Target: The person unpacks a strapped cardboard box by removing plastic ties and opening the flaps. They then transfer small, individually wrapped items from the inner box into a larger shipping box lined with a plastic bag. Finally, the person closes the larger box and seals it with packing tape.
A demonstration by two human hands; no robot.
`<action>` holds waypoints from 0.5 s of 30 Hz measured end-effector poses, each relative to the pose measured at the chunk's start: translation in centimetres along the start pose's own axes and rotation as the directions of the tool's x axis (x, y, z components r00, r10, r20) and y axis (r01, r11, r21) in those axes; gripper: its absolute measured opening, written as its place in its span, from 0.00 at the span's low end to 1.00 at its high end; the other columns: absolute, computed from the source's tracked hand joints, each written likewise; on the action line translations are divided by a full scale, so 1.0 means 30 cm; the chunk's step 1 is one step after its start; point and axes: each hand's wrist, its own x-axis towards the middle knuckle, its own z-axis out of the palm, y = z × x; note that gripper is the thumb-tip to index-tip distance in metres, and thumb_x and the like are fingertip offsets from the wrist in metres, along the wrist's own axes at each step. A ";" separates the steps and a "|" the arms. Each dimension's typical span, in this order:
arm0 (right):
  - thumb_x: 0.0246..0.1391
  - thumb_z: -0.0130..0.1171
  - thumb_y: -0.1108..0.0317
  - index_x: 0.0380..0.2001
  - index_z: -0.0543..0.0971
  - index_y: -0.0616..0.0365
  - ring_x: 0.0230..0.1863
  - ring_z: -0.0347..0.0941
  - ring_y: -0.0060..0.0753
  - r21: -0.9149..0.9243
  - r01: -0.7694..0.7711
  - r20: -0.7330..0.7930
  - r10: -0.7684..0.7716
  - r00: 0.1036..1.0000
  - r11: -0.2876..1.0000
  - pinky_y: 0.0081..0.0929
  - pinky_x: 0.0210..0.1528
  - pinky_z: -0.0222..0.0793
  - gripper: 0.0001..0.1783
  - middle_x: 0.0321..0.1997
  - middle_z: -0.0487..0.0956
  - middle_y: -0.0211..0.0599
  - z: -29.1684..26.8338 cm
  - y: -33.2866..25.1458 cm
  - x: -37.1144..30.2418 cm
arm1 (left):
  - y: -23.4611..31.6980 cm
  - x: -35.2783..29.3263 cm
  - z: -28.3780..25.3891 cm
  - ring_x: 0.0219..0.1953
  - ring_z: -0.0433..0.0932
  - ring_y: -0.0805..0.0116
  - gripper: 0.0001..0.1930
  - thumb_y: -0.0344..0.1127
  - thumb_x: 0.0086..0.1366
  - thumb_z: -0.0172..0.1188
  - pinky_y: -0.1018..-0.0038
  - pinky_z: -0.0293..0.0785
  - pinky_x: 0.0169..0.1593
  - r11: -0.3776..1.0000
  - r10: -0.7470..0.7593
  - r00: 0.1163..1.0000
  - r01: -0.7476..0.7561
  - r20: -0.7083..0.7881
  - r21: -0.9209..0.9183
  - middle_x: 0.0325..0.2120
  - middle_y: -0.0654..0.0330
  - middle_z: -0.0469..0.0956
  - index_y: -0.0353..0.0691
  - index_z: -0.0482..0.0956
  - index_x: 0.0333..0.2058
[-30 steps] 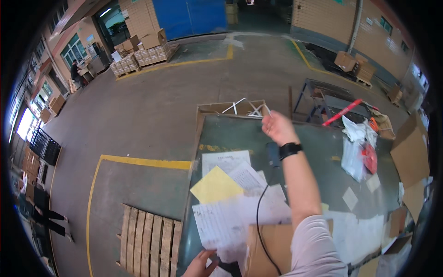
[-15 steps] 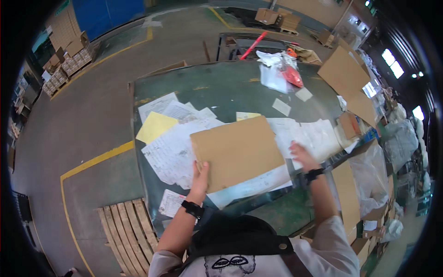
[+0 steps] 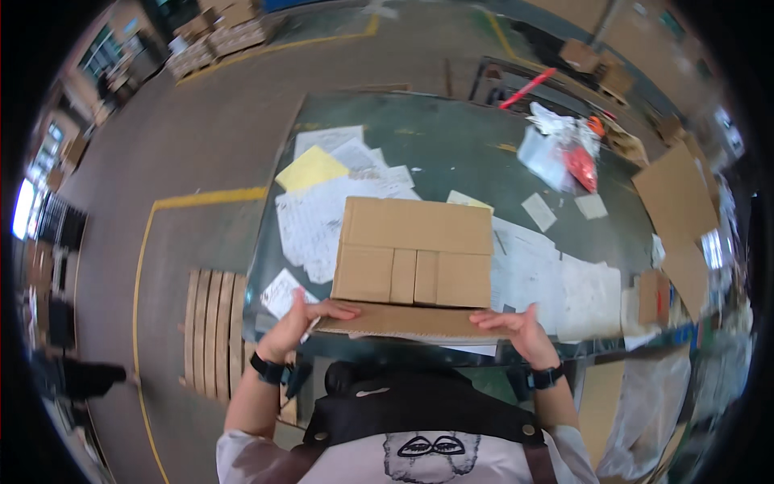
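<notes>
A brown cardboard box (image 3: 415, 226) sits on papers at the near side of a green table. Its top shows a broad far flap and two smaller side flaps folded in, with a gap between them. Along the near edge, another flap (image 3: 411, 320) stands out toward me. My left hand (image 3: 310, 316) rests its outstretched fingers on that flap's left end, thumb raised. A thin white thing beneath this hand is too small to make out. At the right end, my right hand (image 3: 513, 326) lays its straight fingers on the same flap, thumb up and apart.
Handwritten sheets (image 3: 310, 222) and a yellow sheet (image 3: 313, 168) spread left of the box, more white paper (image 3: 590, 294) right. Plastic bags with a red item (image 3: 579, 167) lie far right. Upright cardboard (image 3: 676, 194) borders the table's right end. A wooden pallet (image 3: 211, 331) is at left.
The cardboard has turned squarer to me and now shows its folded flaps. My right hand has come from beside it onto the near flap; my left has moved from its left edge there too.
</notes>
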 end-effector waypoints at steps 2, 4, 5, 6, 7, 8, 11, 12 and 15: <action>0.66 0.37 0.46 0.46 0.76 0.66 0.49 0.73 0.34 -0.308 -0.058 0.204 0.125 0.971 0.950 0.29 0.52 0.65 0.31 0.46 0.78 0.44 -0.026 -0.076 0.007 | 0.117 0.036 0.038 0.49 0.75 0.52 0.34 0.57 0.71 0.34 0.68 0.62 0.60 0.864 -0.274 0.961 0.260 -0.032 0.430 0.46 0.49 0.77 0.29 0.78 0.42; 0.66 0.38 0.48 0.40 0.79 0.62 0.40 0.76 0.36 -0.641 -0.050 0.272 0.287 0.918 0.766 0.32 0.44 0.69 0.29 0.36 0.81 0.45 -0.012 -0.159 0.139 | 0.214 0.144 0.141 0.52 0.71 0.51 0.38 0.65 0.65 0.40 0.71 0.62 0.58 0.482 -0.372 0.928 0.226 -0.036 0.847 0.49 0.46 0.74 0.29 0.78 0.42; 0.65 0.38 0.46 0.37 0.79 0.61 0.32 0.76 0.41 -0.702 0.142 0.426 0.252 0.869 0.698 0.37 0.37 0.69 0.29 0.30 0.80 0.45 -0.014 -0.123 0.199 | 0.198 0.195 0.182 0.53 0.70 0.50 0.38 0.66 0.65 0.39 0.69 0.62 0.59 0.432 -0.428 0.904 0.208 -0.004 0.878 0.49 0.45 0.72 0.29 0.76 0.44; 0.64 0.39 0.44 0.35 0.79 0.62 0.33 0.76 0.44 -0.758 0.146 0.477 0.389 0.788 0.635 0.37 0.38 0.69 0.30 0.30 0.80 0.46 0.014 -0.120 0.250 | 0.151 0.223 0.211 0.53 0.69 0.49 0.39 0.67 0.65 0.39 0.68 0.61 0.59 0.383 -0.490 0.872 0.202 0.013 0.901 0.50 0.44 0.71 0.29 0.74 0.47; 0.63 0.40 0.43 0.33 0.79 0.63 0.33 0.76 0.46 -0.811 0.161 0.497 0.517 0.696 0.563 0.37 0.38 0.69 0.32 0.31 0.80 0.47 0.047 -0.124 0.294 | 0.111 0.243 0.217 0.53 0.68 0.48 0.40 0.68 0.64 0.38 0.67 0.60 0.60 0.336 -0.548 0.836 0.181 0.036 0.924 0.50 0.43 0.70 0.30 0.73 0.49; 0.60 0.41 0.38 0.35 0.80 0.63 0.39 0.75 0.49 -0.860 0.134 0.466 0.651 0.599 0.493 0.38 0.44 0.68 0.35 0.36 0.80 0.51 0.077 -0.141 0.331 | 0.086 0.253 0.200 0.61 0.60 0.48 0.43 0.70 0.63 0.37 0.66 0.56 0.63 0.392 -0.573 0.818 0.224 0.046 0.892 0.57 0.40 0.62 0.30 0.69 0.54; 0.57 0.39 0.32 0.44 0.78 0.64 0.52 0.70 0.53 -0.842 0.169 0.505 0.641 0.578 0.512 0.37 0.55 0.63 0.41 0.47 0.77 0.56 0.072 -0.075 0.357 | 0.149 0.274 0.250 0.66 0.52 0.48 0.46 0.70 0.63 0.37 0.65 0.50 0.66 0.358 -0.675 0.737 0.361 -0.028 0.861 0.62 0.42 0.56 0.30 0.59 0.60; 0.56 0.39 0.30 0.47 0.76 0.65 0.53 0.69 0.53 -0.873 0.182 0.461 0.642 0.612 0.453 0.37 0.56 0.61 0.43 0.50 0.75 0.56 0.093 -0.075 0.358 | 0.144 0.273 0.260 0.65 0.54 0.48 0.44 0.69 0.64 0.36 0.65 0.51 0.65 0.345 -0.650 0.759 0.323 -0.023 0.881 0.61 0.41 0.58 0.30 0.60 0.60; 0.52 0.39 0.26 0.51 0.73 0.66 0.56 0.67 0.52 -0.921 0.095 0.333 0.634 0.698 0.379 0.36 0.58 0.60 0.49 0.54 0.73 0.58 0.158 -0.058 0.344 | 0.101 0.280 0.257 0.59 0.65 0.49 0.36 0.61 0.68 0.35 0.65 0.58 0.61 0.265 -0.632 0.775 0.209 0.006 0.941 0.55 0.41 0.68 0.31 0.66 0.56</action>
